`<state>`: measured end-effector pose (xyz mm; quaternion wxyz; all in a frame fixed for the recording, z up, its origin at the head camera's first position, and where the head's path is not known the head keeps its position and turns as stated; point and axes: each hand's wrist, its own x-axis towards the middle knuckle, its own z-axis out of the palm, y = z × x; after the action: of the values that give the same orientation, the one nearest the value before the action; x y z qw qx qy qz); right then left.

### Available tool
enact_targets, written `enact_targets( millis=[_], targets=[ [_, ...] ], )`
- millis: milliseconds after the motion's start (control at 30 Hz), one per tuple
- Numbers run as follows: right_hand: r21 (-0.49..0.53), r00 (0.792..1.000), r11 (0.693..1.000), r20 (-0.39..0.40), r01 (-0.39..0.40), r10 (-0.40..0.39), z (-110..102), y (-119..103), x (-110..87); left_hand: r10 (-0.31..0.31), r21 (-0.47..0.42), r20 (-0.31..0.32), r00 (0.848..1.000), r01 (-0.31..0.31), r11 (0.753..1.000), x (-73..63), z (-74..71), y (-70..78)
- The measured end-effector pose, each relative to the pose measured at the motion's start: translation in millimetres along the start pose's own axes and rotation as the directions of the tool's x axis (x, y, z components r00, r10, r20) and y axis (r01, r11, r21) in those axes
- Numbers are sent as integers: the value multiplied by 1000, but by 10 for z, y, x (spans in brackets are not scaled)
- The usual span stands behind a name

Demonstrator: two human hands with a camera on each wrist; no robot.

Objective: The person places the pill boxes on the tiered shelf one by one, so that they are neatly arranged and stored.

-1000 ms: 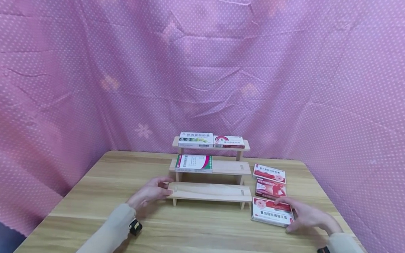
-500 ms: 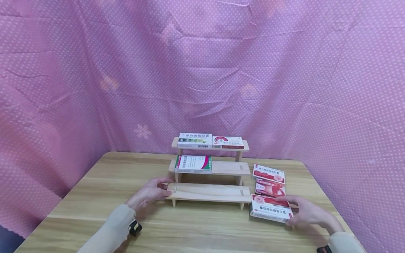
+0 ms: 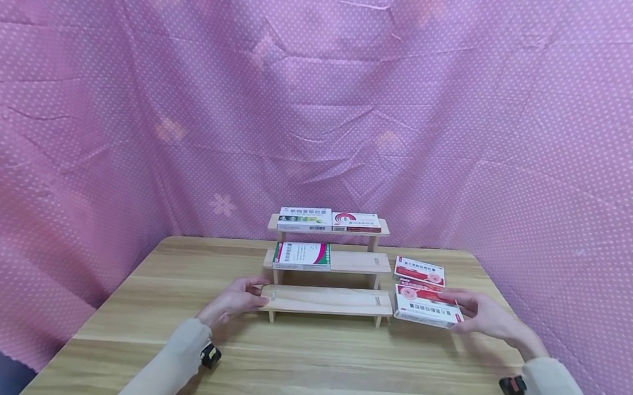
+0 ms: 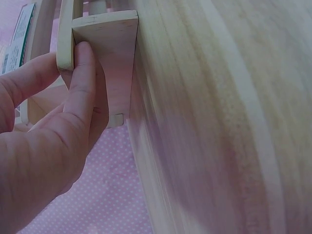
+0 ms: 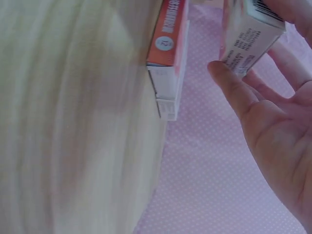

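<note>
My right hand [image 3: 492,321] grips a red-and-white medicine box [image 3: 429,310] by its right end, thumb at the front edge. The right wrist view shows this box [image 5: 247,41] raised off the table. Partly hidden beneath it in the head view, a red medicine box [image 5: 166,46] lies on the tabletop. My left hand [image 3: 232,304] pinches the left end of the lowest step of a three-tier wooden display stand [image 3: 325,302]. In the left wrist view, thumb and fingers lie on either side of the board's end [image 4: 65,46].
On the top step sit a white-and-green box [image 3: 305,219] and a white-and-red box [image 3: 356,222]. A green-and-magenta box [image 3: 302,255] lies on the middle step's left half. Another red-and-white box [image 3: 420,272] rests right of the stand. Pink dotted cloth [image 3: 320,104] hangs behind the table [image 3: 289,365].
My right hand has lifted the front medicine box and shifted it toward the back, over the red box. The left hand stays on the stand.
</note>
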<state>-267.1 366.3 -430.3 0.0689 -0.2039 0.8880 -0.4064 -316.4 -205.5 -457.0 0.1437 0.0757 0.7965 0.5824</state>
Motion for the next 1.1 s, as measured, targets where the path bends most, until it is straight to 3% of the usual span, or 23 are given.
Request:
enact_targets(
  millis=[133, 367, 900, 1100],
  targets=[
    [49, 999, 999, -48, -10, 13, -10, -78, 37, 3, 4, 0, 1000, -3, 1000, -1, -4, 5],
    [105, 994, 994, -106, 41, -30, 11, -184, 131, -5, 6, -12, 1000, 6, 1000, 1, 11, 22],
    [133, 996, 991, -91, 13, -1, 77, -366, 452, -35, -5, -19, 999, 35, 999, 15, 17, 47],
    [104, 997, 994, -73, 31, -24, 131, -452, 607, -2, 27, -15, 1000, 2, 1000, 13, 9, 26]
  ],
)
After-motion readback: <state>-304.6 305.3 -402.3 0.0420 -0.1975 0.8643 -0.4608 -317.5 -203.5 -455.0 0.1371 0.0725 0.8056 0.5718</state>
